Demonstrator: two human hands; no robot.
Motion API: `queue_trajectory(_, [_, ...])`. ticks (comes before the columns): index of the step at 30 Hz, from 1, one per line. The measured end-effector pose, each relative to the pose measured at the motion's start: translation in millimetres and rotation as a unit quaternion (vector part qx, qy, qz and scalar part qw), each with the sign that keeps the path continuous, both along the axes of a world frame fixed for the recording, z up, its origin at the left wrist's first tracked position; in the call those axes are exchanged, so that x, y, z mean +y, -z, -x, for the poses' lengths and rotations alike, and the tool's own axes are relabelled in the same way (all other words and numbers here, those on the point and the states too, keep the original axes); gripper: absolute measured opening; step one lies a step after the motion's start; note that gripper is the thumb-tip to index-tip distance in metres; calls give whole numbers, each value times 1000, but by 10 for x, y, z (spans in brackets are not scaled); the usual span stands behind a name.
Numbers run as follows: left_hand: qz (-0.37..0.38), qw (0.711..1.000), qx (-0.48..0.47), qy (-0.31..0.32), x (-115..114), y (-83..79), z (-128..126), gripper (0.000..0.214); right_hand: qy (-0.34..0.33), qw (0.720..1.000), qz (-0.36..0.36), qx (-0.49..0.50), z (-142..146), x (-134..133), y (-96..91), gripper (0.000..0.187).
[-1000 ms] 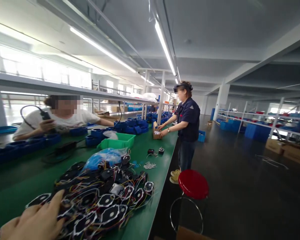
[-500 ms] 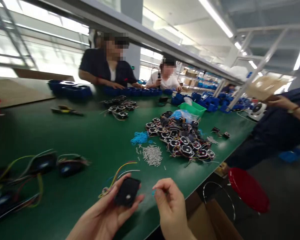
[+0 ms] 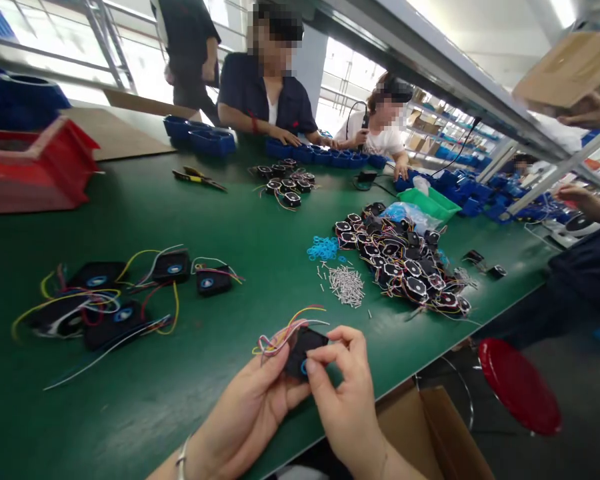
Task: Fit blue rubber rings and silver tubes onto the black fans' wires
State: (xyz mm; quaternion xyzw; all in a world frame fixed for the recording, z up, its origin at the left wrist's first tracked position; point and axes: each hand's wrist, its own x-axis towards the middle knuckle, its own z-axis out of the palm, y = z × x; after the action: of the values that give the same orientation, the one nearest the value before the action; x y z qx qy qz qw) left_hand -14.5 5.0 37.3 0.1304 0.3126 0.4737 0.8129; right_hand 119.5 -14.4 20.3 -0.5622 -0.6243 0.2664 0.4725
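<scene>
My left hand [image 3: 250,407] is wrapped round a small black square motor-like part [image 3: 298,348] with red, yellow and white wires coming off it. Against the face of this part lies a blue ring [image 3: 304,367], pinched by the fingertips of my right hand [image 3: 347,393]. Fingers partly cover the ring and the part. Several similar black parts [image 3: 115,323], each with a blue ring and loose wires, lie to the left. Beyond my hands are a pile of small metal pins [image 3: 347,285] and a heap of blue rings [image 3: 323,248].
A big pile of wired black parts [image 3: 413,267] sits to the right, by a green bin [image 3: 433,203]. Pliers [image 3: 199,178] and a red bin [image 3: 35,167] lie left. Co-workers [image 3: 267,100] sit across the green table [image 3: 180,227]. A red stool [image 3: 520,387] stands right.
My right hand has moved from beside the black part onto it, bringing the blue ring against its face. The view has swung left and down, showing the red bin.
</scene>
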Motion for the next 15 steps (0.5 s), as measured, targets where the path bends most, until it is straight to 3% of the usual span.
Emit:
queue_trajectory(6, [3,1000,-20,19,2,27,52,31,-20,991,36,125,59,75,73,9])
queue_trajectory(9, [-48,997,-30,60,-5,76,92,45,-12,988,42,150,90,64,120,21])
queue_trajectory(11, [-74,995,11,71,-21,99,103,53,-13,991,24,133,116,29,151,31])
queue_trajectory(15, [-71,990,120,26,-80,100,73,41,-52,994,-5,101,184,-69,207,32])
